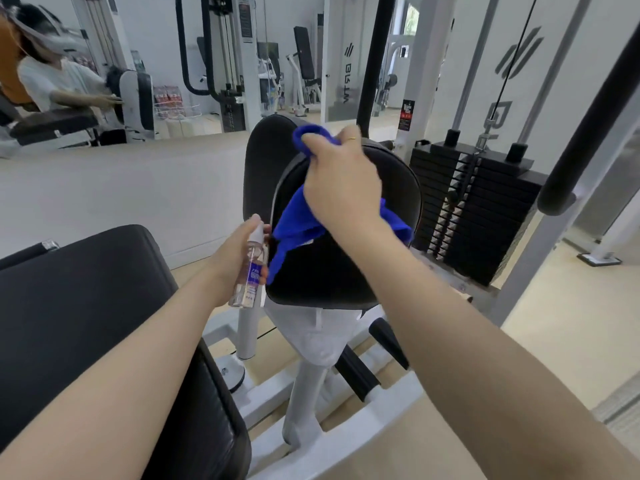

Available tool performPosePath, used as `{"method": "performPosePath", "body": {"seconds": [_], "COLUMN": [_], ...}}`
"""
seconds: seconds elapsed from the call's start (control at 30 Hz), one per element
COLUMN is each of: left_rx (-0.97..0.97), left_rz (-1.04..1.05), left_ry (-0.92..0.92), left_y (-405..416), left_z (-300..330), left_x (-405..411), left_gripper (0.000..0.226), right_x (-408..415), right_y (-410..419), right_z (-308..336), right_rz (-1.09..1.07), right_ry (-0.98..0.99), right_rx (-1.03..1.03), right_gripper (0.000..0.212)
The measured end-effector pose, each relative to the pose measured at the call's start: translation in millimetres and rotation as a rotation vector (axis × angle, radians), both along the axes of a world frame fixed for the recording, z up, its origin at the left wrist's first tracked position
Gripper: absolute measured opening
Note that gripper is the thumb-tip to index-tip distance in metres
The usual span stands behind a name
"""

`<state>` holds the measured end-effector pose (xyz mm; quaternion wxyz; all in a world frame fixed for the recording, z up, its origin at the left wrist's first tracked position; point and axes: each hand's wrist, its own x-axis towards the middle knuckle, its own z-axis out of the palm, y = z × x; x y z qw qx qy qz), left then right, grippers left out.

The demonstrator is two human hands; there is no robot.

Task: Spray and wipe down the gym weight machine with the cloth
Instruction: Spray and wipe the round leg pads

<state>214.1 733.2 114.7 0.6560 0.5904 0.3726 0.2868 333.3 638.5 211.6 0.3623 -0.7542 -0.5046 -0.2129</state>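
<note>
Cloth (298,237) hangs bunched from the right hand (341,188) on the seat pad (332,282); left hand (239,258) grips the spray bottle (251,271). Loose folds may miss patches.

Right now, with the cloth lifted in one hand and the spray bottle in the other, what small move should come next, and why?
Probably bring the right hand down so the blue cloth presses flat on the black seat pad and starts a wiping stroke. The cloth hangs bunched above the pad, and the left hand holds the spray bottle upright beside its edge. Whether the pad is already wet cannot be told.
</note>
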Motion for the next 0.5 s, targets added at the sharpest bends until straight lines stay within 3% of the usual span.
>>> {"method": "performPosePath", "body": {"seconds": [0.07,0.17,0.23,0.33,0.43,0.5], "left_rx": [-0.187,-0.251,-0.215,-0.14,-0.06,-0.019], "left_rz": [0.006,-0.034,-0.037,-0.053,-0.051,-0.039], "left_ry": [-0.149,-0.213,-0.188,-0.11,0.01,0.067], "left_y": [3.4,15.6,18.3,17.2,14.8,11.9], "left_z": [0.0,-4.9,-3.8,-2.9,-1.8,-1.4], "left_x": [-7.8,-17.4,-17.8,-15.0,-9.0,-4.9], "left_gripper": [0.051,0.064,0.068,0.069,0.064,0.061], "right_x": [-22.3,-19.3,-5.7,11.5,31.0,45.9], "right_y": [10.4,8.5,1.3,-18.6,-39.5,-46.8], "right_z": [-22.0,-59.7,-96.0,-162.8,-202.2,-195.1], "right_rz": [-0.036,0.025,0.087,0.208,0.239,0.279], "right_ry": [-0.168,-0.291,-0.415,-0.512,-0.618,-0.671], "right_rx": [-0.05,0.032,-0.033,-0.295,-0.49,-0.444], "right_gripper": [0.035,0.04,0.042,0.041,0.057,0.061]}}
